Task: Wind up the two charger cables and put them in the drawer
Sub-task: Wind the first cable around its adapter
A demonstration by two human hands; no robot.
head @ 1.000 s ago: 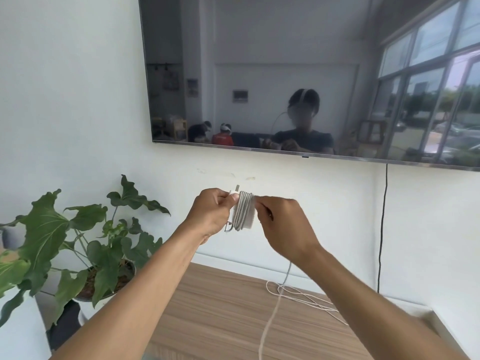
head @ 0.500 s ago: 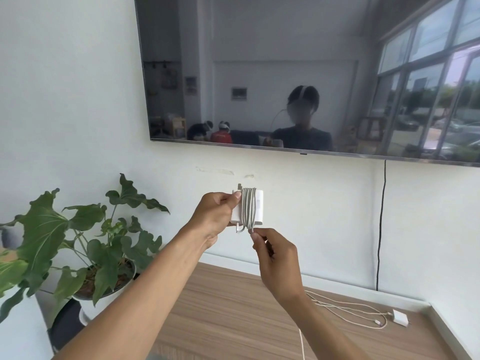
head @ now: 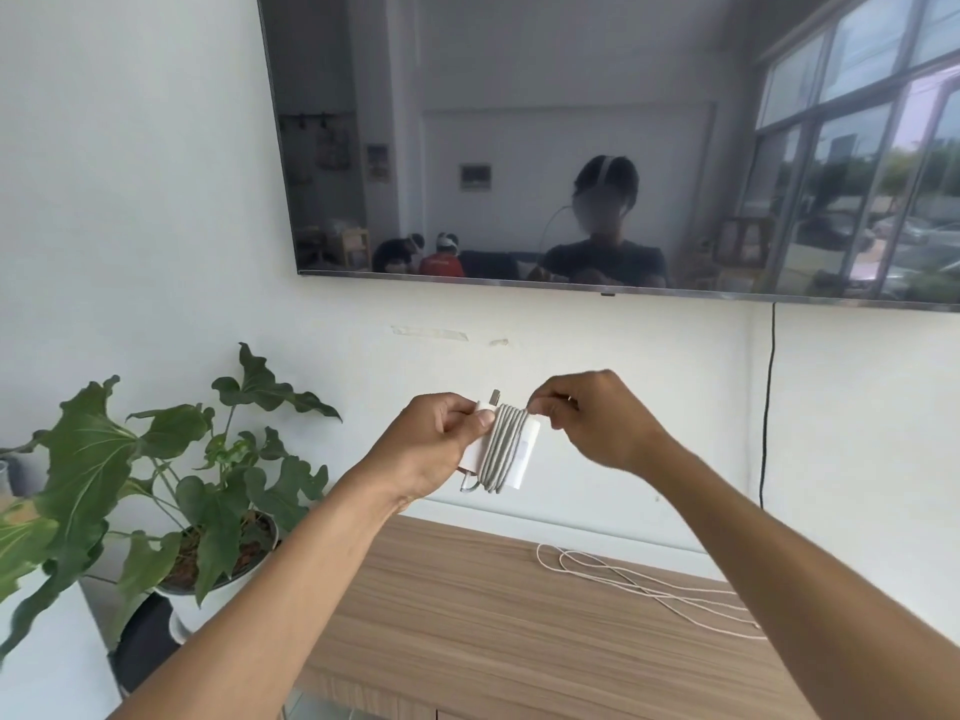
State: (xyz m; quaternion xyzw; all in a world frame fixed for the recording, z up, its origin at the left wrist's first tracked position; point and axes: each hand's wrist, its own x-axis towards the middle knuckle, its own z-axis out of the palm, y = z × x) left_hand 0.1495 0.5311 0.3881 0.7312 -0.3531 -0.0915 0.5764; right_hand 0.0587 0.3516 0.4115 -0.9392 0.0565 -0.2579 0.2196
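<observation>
My left hand [head: 434,445] grips a white charger brick [head: 524,452] by its left end, held up in front of the wall. A grey cable [head: 501,444] is wound around the brick in several tight turns. My right hand [head: 592,420] pinches the cable's end at the top right of the brick. A second, whitish charger cable [head: 639,584] lies loose on the wooden cabinet top [head: 467,605], partly hidden behind my right forearm. No drawer front is clearly visible.
A large wall-mounted TV [head: 597,142] hangs above. A potted plant [head: 171,491] in a white pot stands left of the cabinet. A black power cord [head: 768,407] runs down the wall at the right.
My right hand rose from below the brick to its top right, carrying the cable's end around. The hanging length of cable is gone, now wound on the brick.
</observation>
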